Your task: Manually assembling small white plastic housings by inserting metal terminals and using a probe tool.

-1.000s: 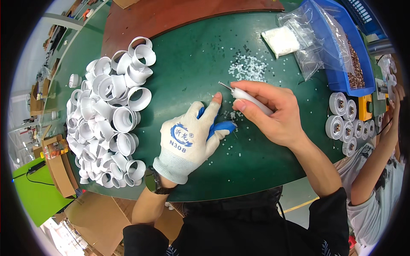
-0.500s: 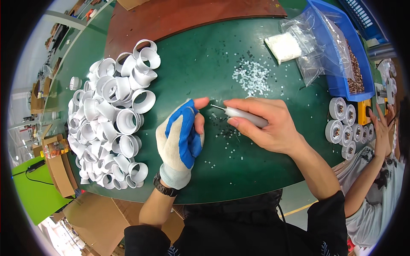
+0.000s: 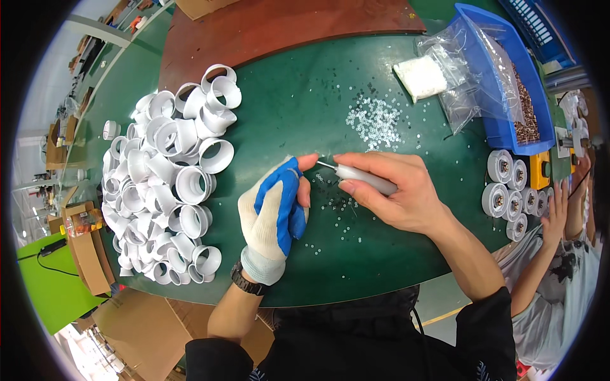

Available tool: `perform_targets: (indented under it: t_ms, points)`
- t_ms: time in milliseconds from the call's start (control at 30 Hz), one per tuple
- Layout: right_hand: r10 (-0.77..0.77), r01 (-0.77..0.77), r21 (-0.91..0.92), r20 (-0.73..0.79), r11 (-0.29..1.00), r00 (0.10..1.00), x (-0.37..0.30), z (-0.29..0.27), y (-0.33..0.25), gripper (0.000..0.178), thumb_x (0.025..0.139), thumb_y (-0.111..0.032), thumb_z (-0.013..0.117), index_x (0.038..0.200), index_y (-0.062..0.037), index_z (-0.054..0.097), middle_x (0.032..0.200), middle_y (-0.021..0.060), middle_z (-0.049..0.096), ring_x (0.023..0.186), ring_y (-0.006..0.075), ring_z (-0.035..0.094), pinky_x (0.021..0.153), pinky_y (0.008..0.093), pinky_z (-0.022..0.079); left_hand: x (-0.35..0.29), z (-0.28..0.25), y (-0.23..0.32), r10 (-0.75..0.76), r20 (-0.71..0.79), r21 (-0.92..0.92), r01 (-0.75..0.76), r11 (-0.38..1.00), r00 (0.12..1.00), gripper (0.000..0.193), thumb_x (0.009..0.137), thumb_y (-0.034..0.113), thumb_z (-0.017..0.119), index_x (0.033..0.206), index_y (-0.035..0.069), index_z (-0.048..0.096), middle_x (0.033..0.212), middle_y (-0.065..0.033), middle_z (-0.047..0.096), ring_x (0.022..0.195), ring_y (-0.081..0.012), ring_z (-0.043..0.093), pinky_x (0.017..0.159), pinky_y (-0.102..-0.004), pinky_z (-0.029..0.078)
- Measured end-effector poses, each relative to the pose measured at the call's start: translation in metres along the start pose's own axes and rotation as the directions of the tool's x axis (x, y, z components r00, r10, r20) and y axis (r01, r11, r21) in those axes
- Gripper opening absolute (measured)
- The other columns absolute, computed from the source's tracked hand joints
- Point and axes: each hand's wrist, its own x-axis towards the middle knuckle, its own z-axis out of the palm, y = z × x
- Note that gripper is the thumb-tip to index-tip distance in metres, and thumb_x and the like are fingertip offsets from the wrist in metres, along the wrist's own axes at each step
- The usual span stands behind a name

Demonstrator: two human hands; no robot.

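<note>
My left hand (image 3: 272, 213), in a white and blue glove with bare thumb and index fingertips, is curled closed over the table. Whether anything lies inside its fingers is hidden. A pick-like tool (image 3: 368, 180) with a pale grey handle and a thin metal shaft is gripped in my right hand (image 3: 406, 190). Its tip points left and reaches close to my left index fingertip; contact cannot be made out. Beyond my right hand lies a scattered heap of tiny pale rings (image 3: 375, 120), with more loose ones on the table below the tool.
White plastic pipe fittings (image 3: 168, 136) are piled at the left on the green table (image 3: 286, 76). At the far right stand a blue bin (image 3: 489, 133) of copper-coloured parts, a bag of white pieces (image 3: 420, 77) and round white parts (image 3: 495, 200). A co-worker's hand (image 3: 556, 209) is beside these.
My left hand has shifted slightly right, bringing its index fingertip closer to the tool's tip. My right hand has hardly moved. The co-worker's hand has dropped lower.
</note>
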Motion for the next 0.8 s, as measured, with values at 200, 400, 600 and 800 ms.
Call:
perform_targets:
  t_ms: [200, 400, 600, 800]
  points:
    - [-0.021, 0.021, 0.014, -0.037, 1.0, 0.999, -0.003, 0.0, -0.005, 0.032, 0.088, -0.006, 0.076, 0.119, 0.0011, 0.071, 0.095, 0.0142, 0.075, 0.078, 0.0207, 0.072, 0.068, 0.0311, 0.055, -0.011, 0.002, 0.003, -0.037, -0.015, -0.106, 0.035, 0.994, 0.999, 0.044, 0.106, 0.024, 0.049, 0.129, -0.011, 0.062, 0.081, -0.0056, 0.06, 0.053, -0.0081, 0.049, 0.05, -0.0202, 0.035]
    - [0.087, -0.08, 0.144, -0.039, 0.986, 0.995, -0.005, -0.006, -0.015, 0.03, 0.091, -0.007, 0.074, 0.119, 0.0012, 0.069, 0.091, 0.0126, 0.074, 0.074, 0.018, 0.071, 0.066, 0.0308, 0.054, 0.004, 0.005, 0.037, 0.186, 0.052, 0.231, -0.193, 0.954, 0.981, 0.035, 0.099, 0.016, 0.059, 0.124, -0.009, 0.064, 0.092, -0.0096, 0.066, 0.071, -0.0129, 0.061, 0.063, -0.0274, 0.049]
    - [0.032, -0.014, 0.164, -0.108, 0.986, 0.994, -0.01, -0.007, -0.004, 0.029, 0.092, -0.007, 0.073, 0.119, 0.0019, 0.069, 0.083, 0.0083, 0.071, 0.067, 0.0142, 0.066, 0.061, 0.0277, 0.05, 0.167, 0.038, 0.133, 0.716, 0.335, 0.778, -0.609, 0.156, 0.612, 0.026, 0.09, 0.014, 0.066, 0.115, 0.005, 0.067, 0.114, -0.0175, 0.067, 0.101, -0.0393, 0.066, 0.086, -0.0476, 0.053]
    - [0.041, -0.022, 0.189, -0.095, 0.982, 0.995, -0.001, -0.003, -0.013, 0.019, 0.092, -0.01, 0.074, 0.107, 0.0014, 0.068, 0.081, 0.0091, 0.069, 0.065, 0.0157, 0.065, 0.059, 0.0285, 0.049, 0.302, 0.029, 0.152, 0.541, 0.588, 0.777, -0.234, -0.585, 0.601, 0.04, 0.091, 0.02, 0.067, 0.129, 0.009, 0.061, 0.126, -0.0201, 0.061, 0.109, -0.0386, 0.063, 0.089, -0.0475, 0.054]
